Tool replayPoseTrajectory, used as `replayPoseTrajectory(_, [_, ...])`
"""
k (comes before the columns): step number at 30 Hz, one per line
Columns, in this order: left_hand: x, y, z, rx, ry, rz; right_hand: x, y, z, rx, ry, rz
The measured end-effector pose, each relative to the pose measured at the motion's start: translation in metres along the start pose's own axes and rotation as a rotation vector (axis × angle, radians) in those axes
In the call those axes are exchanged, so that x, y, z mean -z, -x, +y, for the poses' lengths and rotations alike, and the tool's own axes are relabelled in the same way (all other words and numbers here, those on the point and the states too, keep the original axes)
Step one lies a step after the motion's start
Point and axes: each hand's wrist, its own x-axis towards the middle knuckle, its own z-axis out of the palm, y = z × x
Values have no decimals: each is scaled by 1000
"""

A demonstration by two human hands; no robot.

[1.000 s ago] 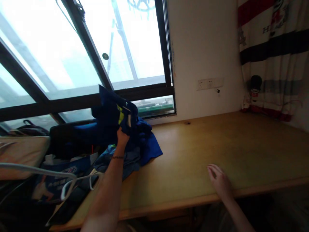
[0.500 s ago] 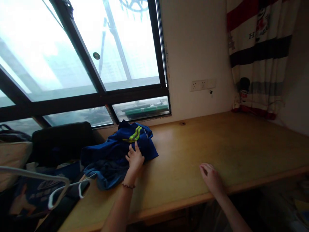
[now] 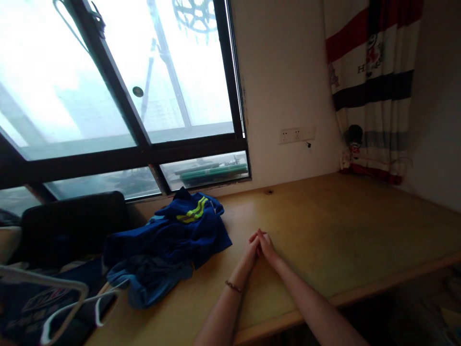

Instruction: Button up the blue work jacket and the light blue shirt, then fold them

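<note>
On the wooden desk [image 3: 324, 230], left part: blue garment [image 3: 173, 235], crumpled, yellow-green stripe [image 3: 194, 210] facing up, lighter blue cloth [image 3: 158, 276] along its near side.
Left hand [image 3: 251, 247]: rests right of the garment, apart, fingers folded into the right.
Right hand [image 3: 267, 246]: clasps only the left, fingers bent.
Behind: dark-framed window [image 3: 194, 101].
Far right: striped curtain [image 3: 378, 105].

Overexposed daylight glares through the window [image 3: 104, 96]; the tabletop [image 3: 306, 235] is dim, with shadow deepening below its edge.
</note>
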Motion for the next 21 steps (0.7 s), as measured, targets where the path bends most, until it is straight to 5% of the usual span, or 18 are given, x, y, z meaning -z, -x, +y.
replayPoseTrajectory(5, [4, -3, -14, 3, -45, 98, 7, 7, 3, -54, -40, -92])
replayPoseTrajectory(21, [6, -9, -22, 18, -28, 78, 7, 5, 2, -109, -4, -73])
